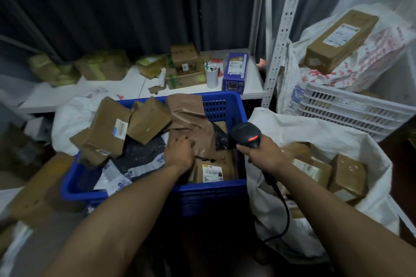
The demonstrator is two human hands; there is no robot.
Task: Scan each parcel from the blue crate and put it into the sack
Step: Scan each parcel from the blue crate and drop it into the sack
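I see the left hand (177, 153) inside the blue crate (209, 198), its fingers curled into a fold of the crinkled, glossy brown mailer (191, 114), which leans on the slotted far wall. The right hand (263, 155) clenches the handle of the black scanner (246, 136), red light lit, over the crate's right rim. Taped cardboard boxes (108, 128) crowd the left edge. The white sack (304, 132), probably woven plastic, gapes just right, with room above its blocky parcels (347, 175).

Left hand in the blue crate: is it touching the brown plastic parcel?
Touching. The head view shows the left hand with its fingers curled into the crumpled brown plastic parcel, no gap between them.
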